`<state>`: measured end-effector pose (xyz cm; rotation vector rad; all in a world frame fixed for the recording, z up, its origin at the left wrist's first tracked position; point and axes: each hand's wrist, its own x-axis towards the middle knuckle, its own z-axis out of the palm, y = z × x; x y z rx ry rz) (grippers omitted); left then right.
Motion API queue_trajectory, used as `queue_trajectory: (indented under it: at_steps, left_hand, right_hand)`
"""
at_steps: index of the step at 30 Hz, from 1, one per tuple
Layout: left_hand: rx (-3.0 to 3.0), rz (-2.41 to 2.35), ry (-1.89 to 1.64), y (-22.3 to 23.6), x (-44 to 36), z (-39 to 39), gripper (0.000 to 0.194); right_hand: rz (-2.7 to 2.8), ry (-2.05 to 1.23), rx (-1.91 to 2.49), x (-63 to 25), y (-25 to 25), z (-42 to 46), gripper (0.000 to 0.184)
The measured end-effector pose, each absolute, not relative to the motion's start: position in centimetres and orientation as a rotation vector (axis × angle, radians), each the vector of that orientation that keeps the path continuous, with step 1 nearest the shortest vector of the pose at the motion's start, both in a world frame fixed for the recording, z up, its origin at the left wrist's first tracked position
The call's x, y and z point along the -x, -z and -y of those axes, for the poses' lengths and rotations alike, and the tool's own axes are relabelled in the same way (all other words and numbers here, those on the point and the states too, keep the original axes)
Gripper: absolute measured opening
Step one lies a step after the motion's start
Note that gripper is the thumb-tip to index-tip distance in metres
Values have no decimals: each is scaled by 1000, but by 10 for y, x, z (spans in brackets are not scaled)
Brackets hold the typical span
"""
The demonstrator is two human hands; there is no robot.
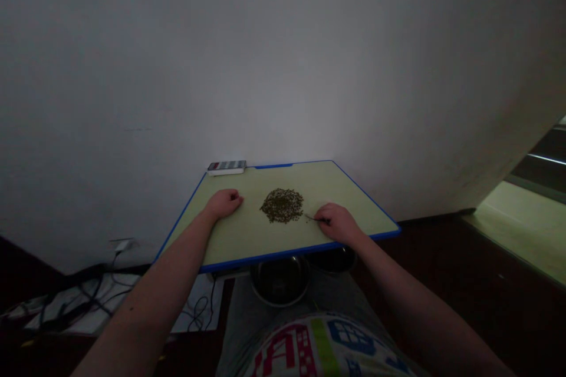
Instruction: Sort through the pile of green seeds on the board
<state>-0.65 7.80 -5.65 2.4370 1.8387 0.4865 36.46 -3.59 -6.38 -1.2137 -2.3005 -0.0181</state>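
Observation:
A loose, roughly round spread of small brown-green seeds or beans (283,206) lies on the pale tabletop (247,241) with a blue edge. To its left, my left hand (224,203) rests on the table with the fingers curled in; nothing shows in them. My right hand (338,222) is on the other side, closed around a thin metal tool that looks like a pair of tweezers (315,219). The tool's tip points left, just short of the right edge of the spread. One or two single seeds lie near the tip.
A flat white box with a patterned top (227,168) stands at the table's far left corner, by the grey wall (283,70). Below the near edge, a metal bowl (280,283) sits at my lap, with a second dark bowl (332,260) beside it. Cables (97,300) lie at lower left.

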Motion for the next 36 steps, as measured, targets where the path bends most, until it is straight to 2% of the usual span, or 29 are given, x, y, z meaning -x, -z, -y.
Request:
queue_trajectory:
  at_steps: [5, 14, 23, 32, 36]
  left_hand:
    - [-2432, -1839, -456, 57, 7, -79, 32]
    - [-2438, -1844, -497, 59, 8, -80, 32]
    - [-2428, -1830, -478, 58, 7, -80, 33]
    - [-2446, -1843, -493, 57, 8, -77, 34]
    - [-2433, -1832, -494, 58, 9, -79, 33]
  right_hand:
    - [2363, 16, 1167, -362, 63, 33, 27]
    - [2215, 212, 1536, -359, 62, 38, 19]
    - [2371, 143, 1323, -356, 61, 33, 29]
    - [2256, 259, 1709, -347, 54, 18, 28]
    - [2144, 255, 1734, -353, 58, 19, 28]
